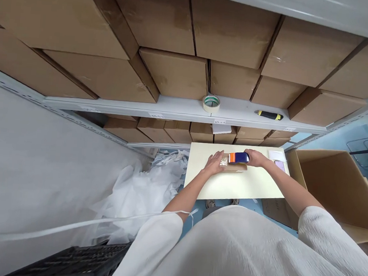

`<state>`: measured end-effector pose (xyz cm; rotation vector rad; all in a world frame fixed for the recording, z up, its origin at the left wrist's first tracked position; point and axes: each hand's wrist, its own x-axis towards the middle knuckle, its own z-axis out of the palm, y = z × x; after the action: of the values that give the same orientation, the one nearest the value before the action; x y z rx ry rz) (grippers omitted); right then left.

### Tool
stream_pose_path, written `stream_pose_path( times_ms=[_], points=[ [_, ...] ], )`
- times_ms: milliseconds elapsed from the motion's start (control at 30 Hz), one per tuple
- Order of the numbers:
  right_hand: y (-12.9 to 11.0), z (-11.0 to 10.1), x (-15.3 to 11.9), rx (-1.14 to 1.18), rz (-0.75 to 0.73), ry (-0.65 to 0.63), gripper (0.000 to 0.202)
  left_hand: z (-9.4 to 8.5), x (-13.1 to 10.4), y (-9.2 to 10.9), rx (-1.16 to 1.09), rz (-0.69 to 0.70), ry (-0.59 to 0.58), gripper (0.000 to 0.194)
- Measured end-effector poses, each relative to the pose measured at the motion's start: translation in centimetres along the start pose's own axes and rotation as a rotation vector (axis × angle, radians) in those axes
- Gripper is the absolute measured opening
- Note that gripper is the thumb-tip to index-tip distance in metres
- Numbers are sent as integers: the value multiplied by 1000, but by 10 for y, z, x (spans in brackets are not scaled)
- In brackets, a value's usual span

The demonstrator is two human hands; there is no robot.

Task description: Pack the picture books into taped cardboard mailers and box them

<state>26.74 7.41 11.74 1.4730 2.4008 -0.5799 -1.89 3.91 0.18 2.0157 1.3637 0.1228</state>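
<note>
A small cardboard box (235,169) lies on the cream-coloured tabletop (231,186). My left hand (214,162) grips its left end, fingers bent over the edge. In my right hand (255,157) is a blue and orange tape dispenser (239,157), closed in the fingers at its right end. It lies lengthwise over the box's top, hiding part of it. Between the dispenser and my left fingers shows a shiny, speckled patch (224,160); I cannot tell whether it is tape or something else.
Ahead, a metal shelf (180,108) holds many cardboard boxes, a tape roll (211,103) and a yellow-black utility knife (269,115). White wrapping material (148,190) is heaped left. A large open carton (336,184) stands right. White packets and a phone-like object (279,165) lie on the table's right.
</note>
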Motion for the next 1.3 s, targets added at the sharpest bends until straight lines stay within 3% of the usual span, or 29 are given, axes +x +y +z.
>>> stream_pose_path(
  times_ms=[200, 567, 700, 1000, 1133, 1300],
  points=[
    [-1, -11, -2, -104, 2, -116, 40, -3, 3, 6, 107, -46, -57, 119],
    [32, -6, -21, -129, -57, -126, 35, -8, 3, 14, 172, -54, -88, 111],
    [60, -5, -35, -147, -23, -139, 36, -9, 3, 14, 187, -67, -105, 110],
    [154, 13, -85, -124, 72, -98, 30, -14, 4, 21, 199, -103, -130, 110],
    [168, 20, -90, -110, 87, -90, 35, -14, 4, 22, 192, -101, -131, 109],
    [163, 33, -78, -144, 136, -113, 40, -14, 7, 21, 173, -124, -134, 109]
  ],
)
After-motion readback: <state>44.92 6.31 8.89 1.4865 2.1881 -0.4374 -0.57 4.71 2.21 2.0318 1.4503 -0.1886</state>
